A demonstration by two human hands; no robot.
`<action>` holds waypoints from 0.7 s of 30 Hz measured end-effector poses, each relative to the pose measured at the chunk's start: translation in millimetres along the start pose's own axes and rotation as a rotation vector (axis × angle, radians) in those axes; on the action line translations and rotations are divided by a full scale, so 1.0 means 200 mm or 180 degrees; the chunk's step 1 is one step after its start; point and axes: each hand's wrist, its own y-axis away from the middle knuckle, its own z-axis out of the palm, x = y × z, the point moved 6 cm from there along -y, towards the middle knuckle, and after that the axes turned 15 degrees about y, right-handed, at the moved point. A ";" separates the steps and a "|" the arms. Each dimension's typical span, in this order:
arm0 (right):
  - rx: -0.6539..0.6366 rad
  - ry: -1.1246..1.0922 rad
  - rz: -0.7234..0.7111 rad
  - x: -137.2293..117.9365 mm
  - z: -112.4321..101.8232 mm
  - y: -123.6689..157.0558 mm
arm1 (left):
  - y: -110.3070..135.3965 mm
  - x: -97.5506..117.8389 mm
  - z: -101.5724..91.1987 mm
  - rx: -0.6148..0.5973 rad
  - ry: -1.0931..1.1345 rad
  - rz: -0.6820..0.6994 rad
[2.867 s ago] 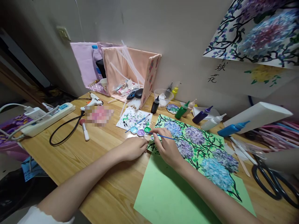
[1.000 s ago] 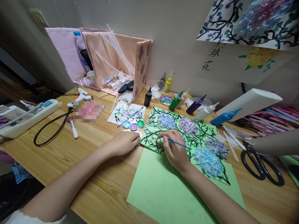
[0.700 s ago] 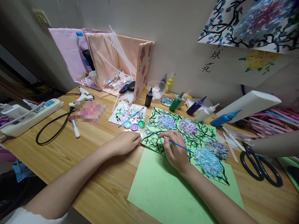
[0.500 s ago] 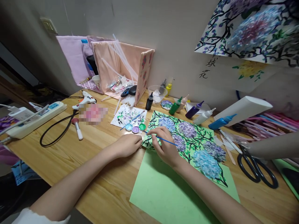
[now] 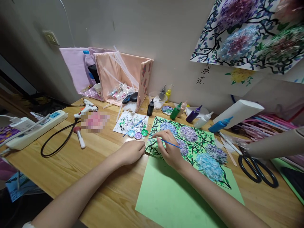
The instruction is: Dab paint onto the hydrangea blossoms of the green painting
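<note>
My right hand [image 5: 169,150] pinches a thin blue paintbrush [image 5: 171,144], its tip reaching left toward the small paint palette [image 5: 138,133] with blue, purple and green wells. The hand rests over the left part of a painting of purple and blue flowers [image 5: 194,148] on a green ground. My left hand [image 5: 131,151] lies curled in a loose fist on the wooden table, touching the painting's left corner. A plain green sheet [image 5: 175,196] lies under my right forearm.
Paint bottles [image 5: 176,110] stand behind the painting, near a daubed test paper [image 5: 130,122]. Black scissors [image 5: 257,166] lie at the right, a power strip [image 5: 35,128], cable and glue gun [image 5: 85,107] at the left. A pink box [image 5: 123,77] stands against the wall.
My right hand went from the palette onto the painting, then back left with the brush tip toward the palette. The left hand stayed put. The view has shifted slightly.
</note>
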 end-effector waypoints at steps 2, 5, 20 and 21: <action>0.0081 0.0107 0.0059 0.04 -0.04 0.07 | 0.00 0.00 0.00 0.0015 -0.0016 0.0037; 0.0134 0.0280 0.0041 0.08 -0.08 0.17 | 0.00 0.00 0.00 0.0016 -0.0064 0.0050; 0.0140 0.0448 0.0247 0.13 -0.07 0.22 | -0.02 0.00 0.01 -0.0137 0.0098 -0.0023; 0.0139 0.0435 0.0244 0.13 -0.07 0.22 | -0.02 -0.01 0.01 -0.0139 0.0108 -0.0036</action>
